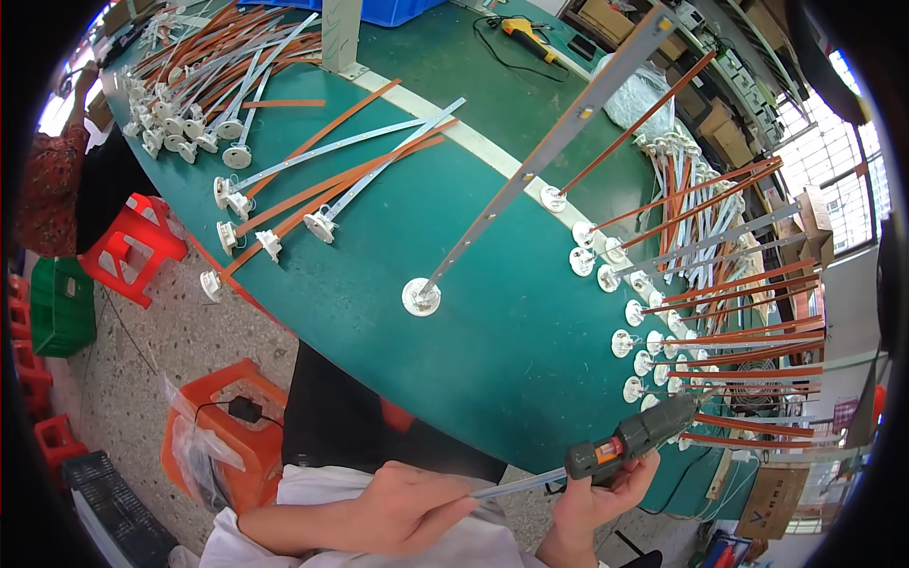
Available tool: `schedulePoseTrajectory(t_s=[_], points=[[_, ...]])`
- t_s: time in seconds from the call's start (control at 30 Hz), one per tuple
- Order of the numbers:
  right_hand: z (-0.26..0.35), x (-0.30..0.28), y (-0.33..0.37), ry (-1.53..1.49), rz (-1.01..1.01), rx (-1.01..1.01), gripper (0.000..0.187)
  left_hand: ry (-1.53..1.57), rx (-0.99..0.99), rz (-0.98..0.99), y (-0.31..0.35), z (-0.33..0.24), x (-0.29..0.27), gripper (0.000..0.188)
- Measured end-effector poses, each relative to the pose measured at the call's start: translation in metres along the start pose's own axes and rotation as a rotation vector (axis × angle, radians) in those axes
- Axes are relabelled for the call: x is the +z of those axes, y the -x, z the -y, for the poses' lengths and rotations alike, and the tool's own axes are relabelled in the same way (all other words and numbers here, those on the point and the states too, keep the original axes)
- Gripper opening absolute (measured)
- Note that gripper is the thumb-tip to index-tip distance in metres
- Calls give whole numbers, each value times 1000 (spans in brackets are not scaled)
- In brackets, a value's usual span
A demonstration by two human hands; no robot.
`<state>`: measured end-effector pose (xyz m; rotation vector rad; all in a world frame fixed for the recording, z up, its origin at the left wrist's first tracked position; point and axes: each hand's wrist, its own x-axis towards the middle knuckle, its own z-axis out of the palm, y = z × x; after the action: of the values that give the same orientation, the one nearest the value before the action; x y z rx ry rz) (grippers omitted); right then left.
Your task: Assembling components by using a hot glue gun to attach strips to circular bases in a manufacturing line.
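Observation:
My right hand (606,500) is closed around a dark hot glue gun (651,428) at the table's near right edge, its nozzle pointing up and right. From the gun's back end a clear glue stick (519,487) runs left into my left hand (409,506), which pinches its far end. On the table ahead stands a tall LED strip (530,175) on a round white base (421,297). To the right, rows of white bases (622,343) carry upright brown and grey strips.
Loose strips with white bases (320,223) lie on the green table (379,350) at left, with a big heap (189,104) behind them. A yellow tool (530,40) lies at the back. An orange stool (220,417) and a red stool (133,248) stand left. Another person (52,189) sits far left.

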<state>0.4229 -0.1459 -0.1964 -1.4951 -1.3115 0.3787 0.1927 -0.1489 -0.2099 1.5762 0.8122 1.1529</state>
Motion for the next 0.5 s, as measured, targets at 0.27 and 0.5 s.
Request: schedulePoseTrajectory(t_s=[0.27,0.5], points=[[-8,-6,6,16,-4,-42,59,116,-62,30,0,-3,0,6],[10,2,6,-219,49,188,56,-25,18,-120,-1,-6,6,4]])
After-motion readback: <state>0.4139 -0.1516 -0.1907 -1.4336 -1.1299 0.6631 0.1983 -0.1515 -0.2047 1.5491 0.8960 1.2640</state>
